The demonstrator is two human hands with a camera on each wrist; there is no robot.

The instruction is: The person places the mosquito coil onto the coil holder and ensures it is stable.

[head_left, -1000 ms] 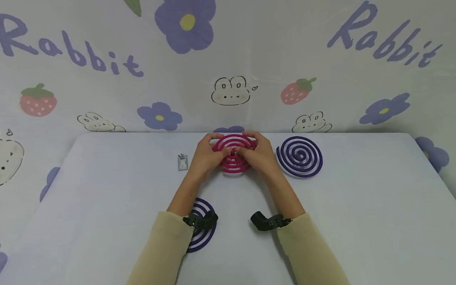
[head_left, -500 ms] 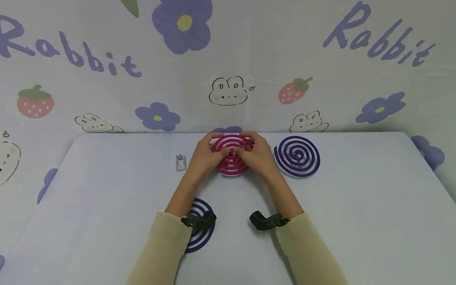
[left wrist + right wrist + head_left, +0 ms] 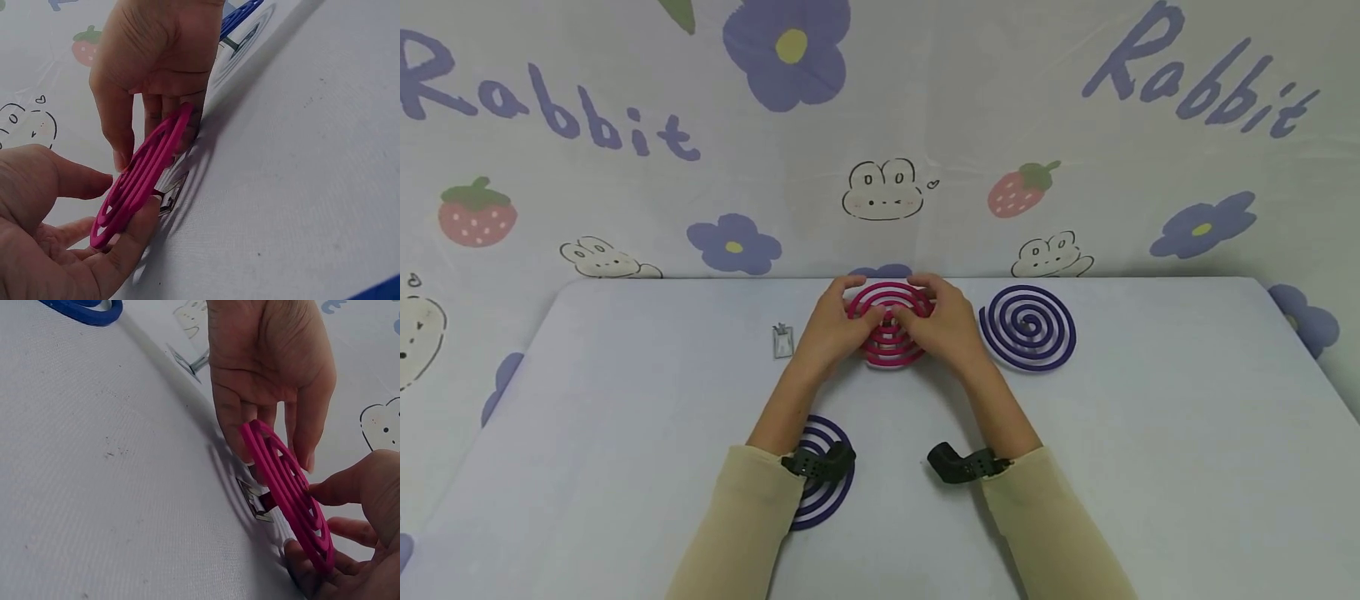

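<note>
A pink mosquito coil sits over a small metal coil stand at the back middle of the white table. My left hand grips the coil's left side, thumb near its centre and fingers at the rim. From the other side my right hand grips it likewise, as the right wrist view shows with my right hand close up. In the left wrist view the pink coil is raised off the tabletop. To the right, a purple-blue coil is propped on its own stand.
Left of my hands lies a bare metal stand. Another purple-blue coil lies partly under my left forearm. The white table ends at the back against a patterned cloth.
Both thumbs stay near the pink coil's centre and shift only slightly. The coil stays in place in both hands. The camera view sways a little.
</note>
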